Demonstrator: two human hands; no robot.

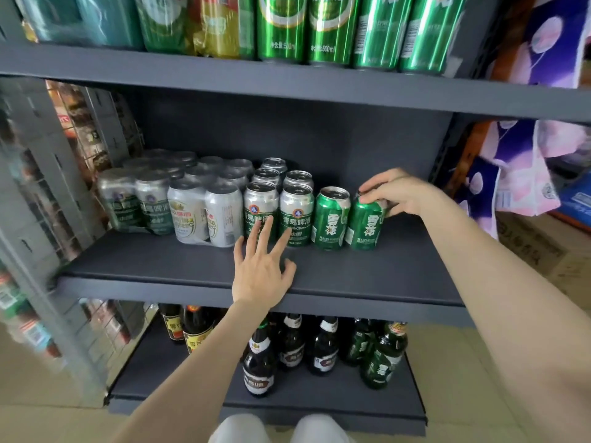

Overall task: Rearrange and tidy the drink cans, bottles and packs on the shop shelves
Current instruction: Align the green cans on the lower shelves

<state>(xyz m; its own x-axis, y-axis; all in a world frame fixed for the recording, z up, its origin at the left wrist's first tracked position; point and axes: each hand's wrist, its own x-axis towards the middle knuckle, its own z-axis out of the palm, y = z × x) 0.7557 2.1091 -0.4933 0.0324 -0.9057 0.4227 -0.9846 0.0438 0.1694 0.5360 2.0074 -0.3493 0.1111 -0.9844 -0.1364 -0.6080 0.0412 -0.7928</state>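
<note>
Cans on the middle shelf (319,276), with the right hand (391,190) gripping the rightmost one.
Two green cans stand side by side toward the shelf's right end; the right hand curls over the top of the outer green can (366,223), beside its twin (331,219). The left hand (260,270) hovers over the front edge, fingers spread and straight, tips at a silver-green can (260,209). Wrapped packs (169,199) fill the left end. Bottles (319,346) stand on the shelf below.

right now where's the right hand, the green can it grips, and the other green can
right hand (395,191), head view, back of the hand
gripped green can (364,228), head view, label
other green can (331,223), head view, label
</note>
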